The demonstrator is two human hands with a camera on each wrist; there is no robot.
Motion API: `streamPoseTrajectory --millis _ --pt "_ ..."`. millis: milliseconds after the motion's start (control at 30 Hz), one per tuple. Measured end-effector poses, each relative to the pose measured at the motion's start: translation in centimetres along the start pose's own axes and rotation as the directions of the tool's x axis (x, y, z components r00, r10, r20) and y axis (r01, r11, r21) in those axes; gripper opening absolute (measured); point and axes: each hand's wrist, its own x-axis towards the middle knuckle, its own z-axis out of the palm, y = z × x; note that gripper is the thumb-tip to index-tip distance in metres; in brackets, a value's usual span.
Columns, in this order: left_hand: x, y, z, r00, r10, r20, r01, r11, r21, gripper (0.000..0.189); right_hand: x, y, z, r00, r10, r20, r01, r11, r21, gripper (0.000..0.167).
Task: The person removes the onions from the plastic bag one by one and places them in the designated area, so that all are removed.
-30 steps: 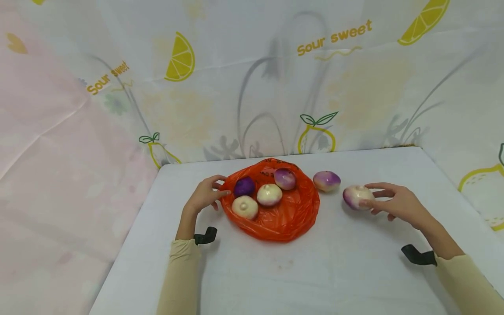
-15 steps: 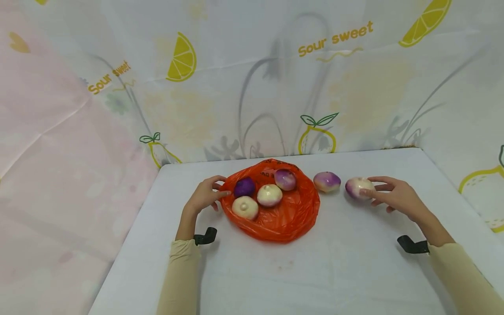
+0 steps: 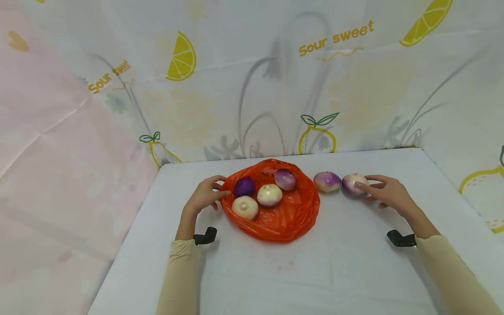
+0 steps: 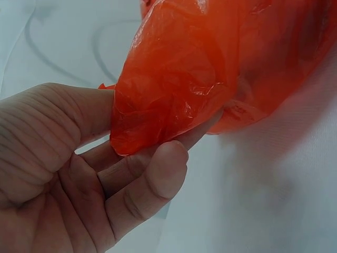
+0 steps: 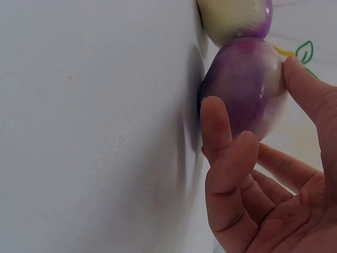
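Pinched between the thumb and fingers of the right hand (image 3: 389,194), a glossy, squat turnip (image 3: 351,185) of white and purple sits toward the far right of the white table (image 3: 334,271), touching a smooth purple-and-cream turnip (image 3: 327,182) on its left. The left hand (image 3: 203,195) pinches the rim of a thin, crinkled orange-red plastic bag (image 3: 293,218), which lies spread open farther left around a dark-purple ball (image 3: 244,187), two knobbed cream bulbs (image 3: 269,196) and a shiny purple-topped bulb (image 3: 285,180).

from here i see a flat white table (image 3: 295,280), carrying an open orange-red plastic bag (image 3: 290,214) and two glossy purple-and-cream round vegetables (image 3: 327,181).
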Motion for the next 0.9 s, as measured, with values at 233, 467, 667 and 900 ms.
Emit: streamPoseTrajectory --millis 233,467,667,900 --pt "-0.03 -0.12 0.05 1.0 -0.005 0.0 0.005 1.0 0.003 0.045 0.18 -0.07 0.24 1.0 0.0 -0.019 0.0 0.999 -0.046 0.081" --pt "0.09 -0.32 0.08 1.0 -0.005 0.004 0.005 1.0 0.0 0.045 0.35 0.01 0.5 1.0 -0.016 -0.007 0.016 0.997 -0.07 0.081" --pt "0.07 -0.36 0.12 1.0 0.001 0.004 -0.001 1.0 -0.002 0.044 0.18 0.08 0.66 1.0 -0.031 -0.005 0.031 0.997 -0.067 0.082" --pt "0.06 -0.33 0.15 1.0 -0.009 0.0 0.009 1.0 0.007 0.044 -0.21 -0.08 0.66 0.999 -0.044 0.001 0.044 0.996 -0.08 0.08"
